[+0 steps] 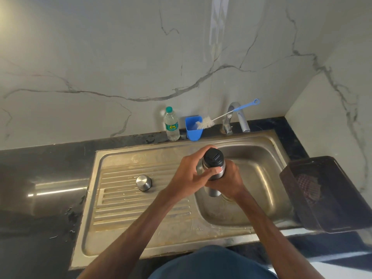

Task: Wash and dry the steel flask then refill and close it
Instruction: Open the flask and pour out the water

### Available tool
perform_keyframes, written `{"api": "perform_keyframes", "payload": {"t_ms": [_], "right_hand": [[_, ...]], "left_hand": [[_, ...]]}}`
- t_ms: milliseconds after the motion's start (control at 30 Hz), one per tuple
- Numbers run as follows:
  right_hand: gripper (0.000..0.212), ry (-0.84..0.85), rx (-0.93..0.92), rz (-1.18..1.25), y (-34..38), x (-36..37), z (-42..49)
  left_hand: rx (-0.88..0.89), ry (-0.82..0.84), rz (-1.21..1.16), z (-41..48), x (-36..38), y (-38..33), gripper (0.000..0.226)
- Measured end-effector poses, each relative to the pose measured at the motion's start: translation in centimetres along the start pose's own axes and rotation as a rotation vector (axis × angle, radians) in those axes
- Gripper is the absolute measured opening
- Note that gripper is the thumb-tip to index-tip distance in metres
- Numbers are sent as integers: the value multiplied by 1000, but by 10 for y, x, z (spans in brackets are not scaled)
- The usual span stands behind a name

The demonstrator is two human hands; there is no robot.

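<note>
Two hands: both clamped on the flask (213, 191), centre frame.
Left hand (189, 175): I see fingers curled round the top, at the black stopper (213, 157).
Right hand (228, 183): wrapped round the body.
Flask: held upright over the sink (261, 168) basin.
Cap (144, 183): on the drainboard, left of centre, apart from the flask.
Far edge, upper centre: bottle (171, 124), blue cup (193, 130), brush (205, 123), tap (236, 117).

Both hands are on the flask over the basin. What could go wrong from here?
The flask is held above the sink basin; if the left hand near the black stopper or the right hand on the body slips, it may drop and dent. The steel cap sits loose on the drainboard near the left forearm and might get knocked.
</note>
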State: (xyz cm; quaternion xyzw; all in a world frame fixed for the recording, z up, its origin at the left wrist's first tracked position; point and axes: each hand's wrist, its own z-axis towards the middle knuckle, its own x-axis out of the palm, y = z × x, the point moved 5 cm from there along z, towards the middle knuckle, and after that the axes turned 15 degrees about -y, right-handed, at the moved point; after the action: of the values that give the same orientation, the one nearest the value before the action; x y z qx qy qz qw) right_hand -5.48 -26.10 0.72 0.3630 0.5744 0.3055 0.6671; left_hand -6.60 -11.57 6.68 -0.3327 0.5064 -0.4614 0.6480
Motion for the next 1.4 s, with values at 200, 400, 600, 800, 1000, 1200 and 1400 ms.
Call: {"api": "perform_keyframes", "payload": {"t_ms": [200, 400, 600, 800, 1000, 1200, 1400], "right_hand": [[24, -188, 87, -110, 12, -4, -7], [28, -267, 105, -168, 22, -9, -6], [25, -164, 120, -187, 23, -9, -5], [35, -124, 140, -95, 13, -8, 1], [46, -122, 104, -73, 6, -7, 5], [47, -111, 99, -60, 3, -4, 5], [54, -58, 106, -97, 2, 3, 7]], "left_hand": [[-39, -346, 79, -6, 10, -8, 36], [-310, -592, 90, -1, 20, -16, 61], [-230, -393, 53, 17, 22, -11, 67], [-150, 37, -35, 20, 18, -9, 63], [-190, 129, -93, 21, 1, -5, 66], [-202, -55, 38, 26, -3, -2, 58], [-245, -380, 234, 24, -1, -4, 72]]}}
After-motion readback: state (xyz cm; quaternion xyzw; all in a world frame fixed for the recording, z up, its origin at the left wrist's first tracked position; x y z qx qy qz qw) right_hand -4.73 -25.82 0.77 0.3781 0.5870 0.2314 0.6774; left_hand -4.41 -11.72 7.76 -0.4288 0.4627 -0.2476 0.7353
